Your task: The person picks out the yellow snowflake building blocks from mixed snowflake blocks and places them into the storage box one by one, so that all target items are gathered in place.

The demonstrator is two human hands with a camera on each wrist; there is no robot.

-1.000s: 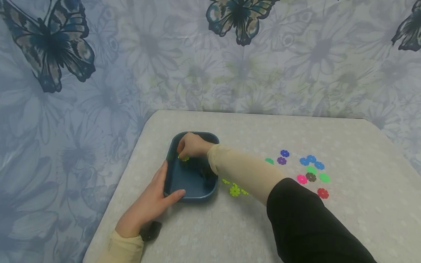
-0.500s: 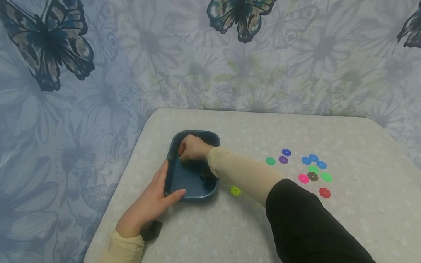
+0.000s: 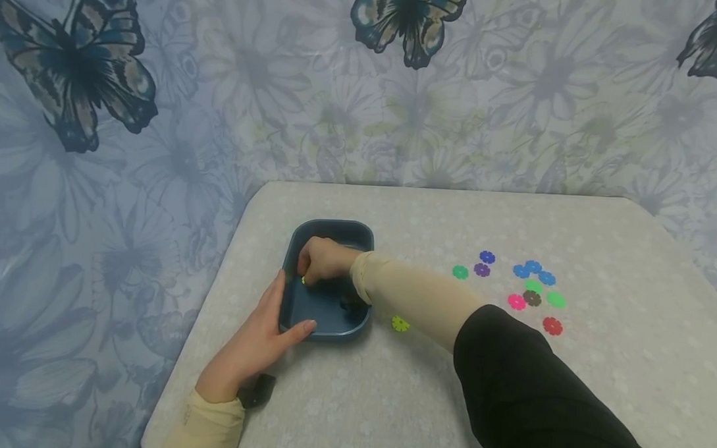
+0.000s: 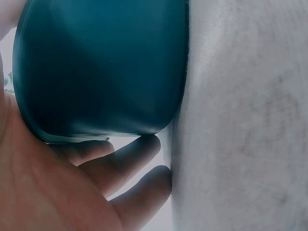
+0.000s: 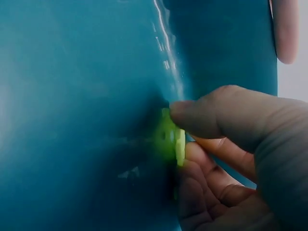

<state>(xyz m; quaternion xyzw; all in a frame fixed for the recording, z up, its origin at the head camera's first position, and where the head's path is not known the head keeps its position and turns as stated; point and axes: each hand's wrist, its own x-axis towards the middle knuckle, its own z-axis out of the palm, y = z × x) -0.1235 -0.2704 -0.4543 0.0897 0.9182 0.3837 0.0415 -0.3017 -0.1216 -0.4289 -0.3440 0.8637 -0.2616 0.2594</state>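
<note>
My left hand (image 3: 258, 342) holds the near-left corner of a dark blue tray (image 3: 322, 318). Its thumb lies by the near rim, and in the left wrist view its curled fingers (image 4: 139, 156) touch the outer wall. Inside the tray, my right hand (image 3: 324, 259) pinches a yellow-green flower-shaped disc (image 5: 179, 144) between thumb and fingers, close to the tray's surface. Only a sliver of that disc shows in the head view. Another yellow-green disc (image 3: 400, 324) lies on the table just right of the tray, below the right forearm.
Farther right lie several flower-shaped discs: blue (image 3: 533, 266), green (image 3: 556, 299), purple (image 3: 482, 270), pink (image 3: 516, 301), brown (image 3: 532, 298) and red (image 3: 552, 326). A patterned cloth covers the table (image 3: 430, 220). Behind it stands a butterfly-print wall (image 3: 250, 101).
My right hand has shifted slightly toward me inside the tray. Several yellow-green discs showed beside the tray a second ago; now one shows. The left hand stays in place.
</note>
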